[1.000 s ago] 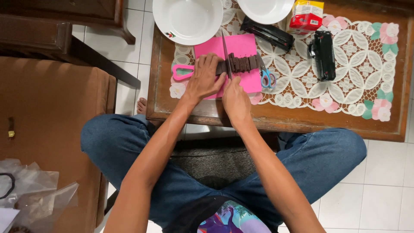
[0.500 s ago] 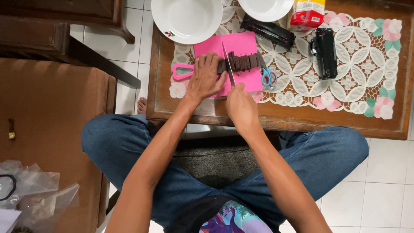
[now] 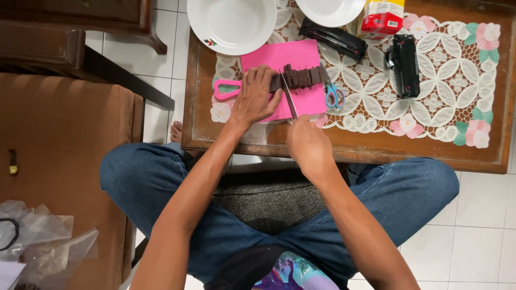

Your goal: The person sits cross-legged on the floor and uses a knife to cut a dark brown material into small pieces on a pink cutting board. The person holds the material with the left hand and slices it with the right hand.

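Near the frame's top centre, our left hand point(image 3: 257, 96) presses flat on the dark brown block point(image 3: 299, 78) atop the pink cutting board point(image 3: 279, 56); our right hand point(image 3: 307, 144) grips the knife point(image 3: 288, 99).

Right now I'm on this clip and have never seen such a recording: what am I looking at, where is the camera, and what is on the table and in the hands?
There is no machine here. A person sits cross-legged in jeans at a low wooden table, and one camera worn on their head looks straight down, so the arms enter from the bottom of the picture.

The left hand presses down on a dark brown sliced block that lies on a pink cutting board. The right hand grips a knife, its blade against the uncut end of the block.

Also on the table: a lace mat with flowers, two white bowls, blue-handled scissors, two black packets and a red and yellow packet. A brown seat stands to the left.
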